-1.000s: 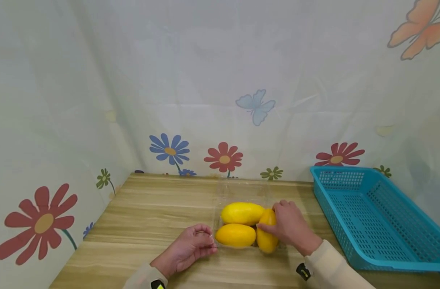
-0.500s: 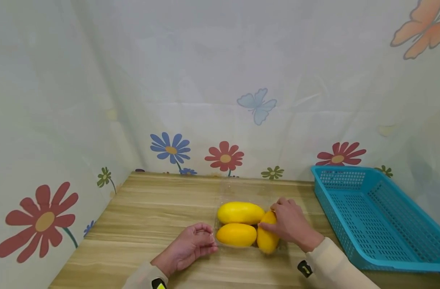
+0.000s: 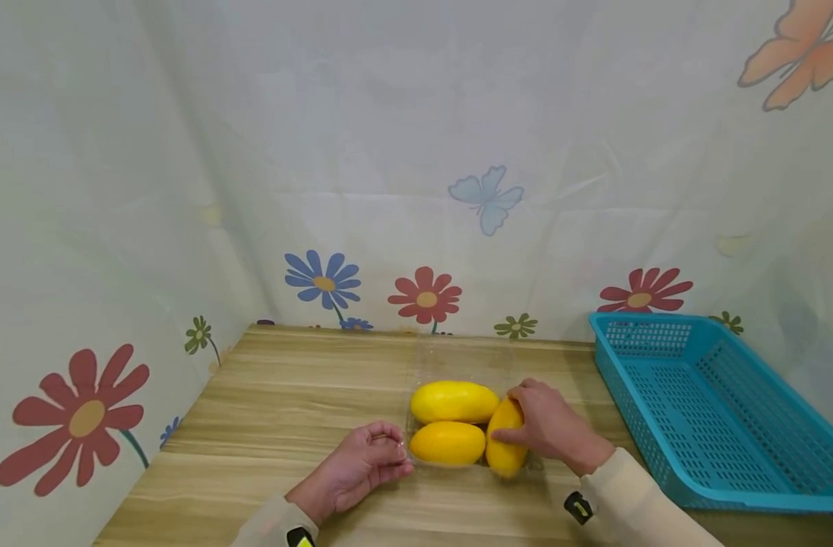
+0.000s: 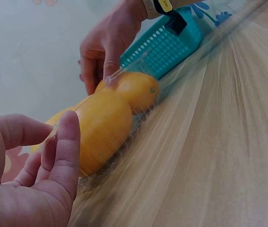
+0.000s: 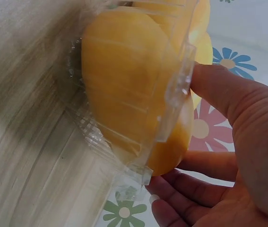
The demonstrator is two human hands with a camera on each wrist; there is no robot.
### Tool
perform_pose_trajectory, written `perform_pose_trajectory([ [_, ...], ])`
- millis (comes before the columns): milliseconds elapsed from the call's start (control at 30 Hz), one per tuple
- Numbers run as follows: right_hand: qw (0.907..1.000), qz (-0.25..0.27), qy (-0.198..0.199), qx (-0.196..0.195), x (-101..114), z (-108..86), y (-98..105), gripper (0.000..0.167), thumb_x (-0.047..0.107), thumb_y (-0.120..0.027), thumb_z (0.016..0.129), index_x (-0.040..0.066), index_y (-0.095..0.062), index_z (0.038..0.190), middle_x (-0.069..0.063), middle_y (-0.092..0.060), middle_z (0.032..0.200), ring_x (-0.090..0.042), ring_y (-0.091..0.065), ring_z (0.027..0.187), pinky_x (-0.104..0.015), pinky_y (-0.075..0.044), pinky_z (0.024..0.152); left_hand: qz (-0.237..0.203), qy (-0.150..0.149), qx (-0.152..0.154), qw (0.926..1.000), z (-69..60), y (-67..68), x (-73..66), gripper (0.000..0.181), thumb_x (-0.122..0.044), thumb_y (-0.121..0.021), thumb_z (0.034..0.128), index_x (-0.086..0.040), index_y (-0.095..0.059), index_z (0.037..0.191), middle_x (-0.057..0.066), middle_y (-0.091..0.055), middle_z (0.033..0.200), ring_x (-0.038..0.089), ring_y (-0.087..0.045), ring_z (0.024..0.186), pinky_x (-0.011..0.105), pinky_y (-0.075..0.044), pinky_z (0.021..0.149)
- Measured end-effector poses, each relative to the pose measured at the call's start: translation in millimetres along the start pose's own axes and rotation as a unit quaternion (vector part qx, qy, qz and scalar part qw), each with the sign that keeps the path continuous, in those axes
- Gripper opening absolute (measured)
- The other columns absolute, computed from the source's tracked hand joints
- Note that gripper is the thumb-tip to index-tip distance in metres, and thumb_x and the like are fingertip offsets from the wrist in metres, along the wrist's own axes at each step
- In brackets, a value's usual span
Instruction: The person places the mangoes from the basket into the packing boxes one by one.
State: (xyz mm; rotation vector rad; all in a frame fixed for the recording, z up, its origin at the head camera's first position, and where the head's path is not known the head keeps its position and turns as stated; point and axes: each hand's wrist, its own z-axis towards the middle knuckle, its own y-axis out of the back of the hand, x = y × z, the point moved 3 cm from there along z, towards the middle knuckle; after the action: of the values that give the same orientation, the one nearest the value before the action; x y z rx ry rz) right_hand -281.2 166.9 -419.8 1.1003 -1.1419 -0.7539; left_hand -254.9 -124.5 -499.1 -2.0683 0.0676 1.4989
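In the head view, a clear plastic box (image 3: 451, 468) holds 3 yellow mangoes. The far mango (image 3: 454, 403) and the near mango (image 3: 448, 444) lie crosswise, one behind the other. The right mango (image 3: 505, 441) stands lengthwise against their right ends. My right hand (image 3: 552, 425) grips this right mango, thumb on its near side and fingers at its far end. In the right wrist view, the box wall (image 5: 171, 104) runs between mango and palm. With thumb and fingers, my left hand (image 4: 34, 165) pinches the box's left rim.
A blue perforated basket (image 3: 631, 414) stands to the right on the wooden table (image 3: 307, 395). The box's clear lid (image 3: 464, 358) lies back behind the mangoes. A flowered curtain (image 3: 362, 152) hangs along the table's back and left sides.
The far mango has shifted slightly left, and the right mango sits a little farther back under my right hand. My left hand keeps its place at the box rim.
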Motion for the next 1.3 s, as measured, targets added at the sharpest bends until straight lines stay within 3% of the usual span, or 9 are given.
perform_pose_trajectory([
  [200,0.9999,0.014,-0.004,0.001,-2,1.3,-3,0.068,0.047,-0.087,0.078,0.0,-0.067,0.124,-0.014,-0.065,0.121,-0.023,-0.059,0.098,-0.044,-0.059,0.093,0.005,-0.001,0.005,1.0,-1.9,-1.3,0.6,0.019,0.004,-0.063,0.0952,-0.003,-0.051,0.109,0.003,-0.066,0.091,0.017,-0.071,0.085,0.03,-0.063,0.085],
  [600,0.9986,0.051,-0.001,-0.01,-8,0.9,-7,0.066,0.045,-0.087,0.078,0.001,-0.068,0.123,-0.009,-0.064,0.115,-0.02,-0.056,0.095,-0.04,-0.057,0.092,0.008,0.004,-0.004,0.9999,-0.6,-0.2,0.2,0.022,0.004,-0.064,0.0944,-0.001,-0.05,0.11,0.004,-0.066,0.091,0.017,-0.071,0.083,0.03,-0.063,0.083],
  [933,0.9955,0.091,0.002,-0.026,-17,4.6,-7,0.065,0.043,-0.086,0.08,0.001,-0.068,0.126,-0.01,-0.067,0.117,-0.024,-0.062,0.101,-0.045,-0.058,0.095,0.022,0.012,-0.003,0.9997,-1.7,-0.2,-4.0,0.022,0.002,-0.065,0.0943,-0.002,-0.051,0.11,0.004,-0.066,0.091,0.016,-0.071,0.084,0.031,-0.063,0.084],
  [1167,0.983,0.172,-0.02,-0.062,-34,11.8,-5,0.06,0.044,-0.079,0.088,0.004,-0.066,0.13,-0.016,-0.067,0.128,-0.033,-0.062,0.114,-0.052,-0.056,0.097,0.095,0.034,-0.01,0.9948,1.0,5.5,-18.3,0.024,-0.008,-0.064,0.0982,0.002,-0.053,0.117,0.007,-0.068,0.094,0.019,-0.07,0.085,0.037,-0.064,0.087],
  [1300,0.9688,0.233,-0.049,-0.068,-44,17.7,-3,0.055,0.041,-0.075,0.092,0.003,-0.065,0.131,-0.017,-0.066,0.129,-0.031,-0.061,0.113,-0.047,-0.057,0.095,0.139,0.021,-0.033,0.9895,6.0,9.4,-34.8,0.034,-0.012,-0.06,0.1022,0.008,-0.047,0.127,0.009,-0.063,0.101,0.018,-0.068,0.087,0.037,-0.063,0.09],
])
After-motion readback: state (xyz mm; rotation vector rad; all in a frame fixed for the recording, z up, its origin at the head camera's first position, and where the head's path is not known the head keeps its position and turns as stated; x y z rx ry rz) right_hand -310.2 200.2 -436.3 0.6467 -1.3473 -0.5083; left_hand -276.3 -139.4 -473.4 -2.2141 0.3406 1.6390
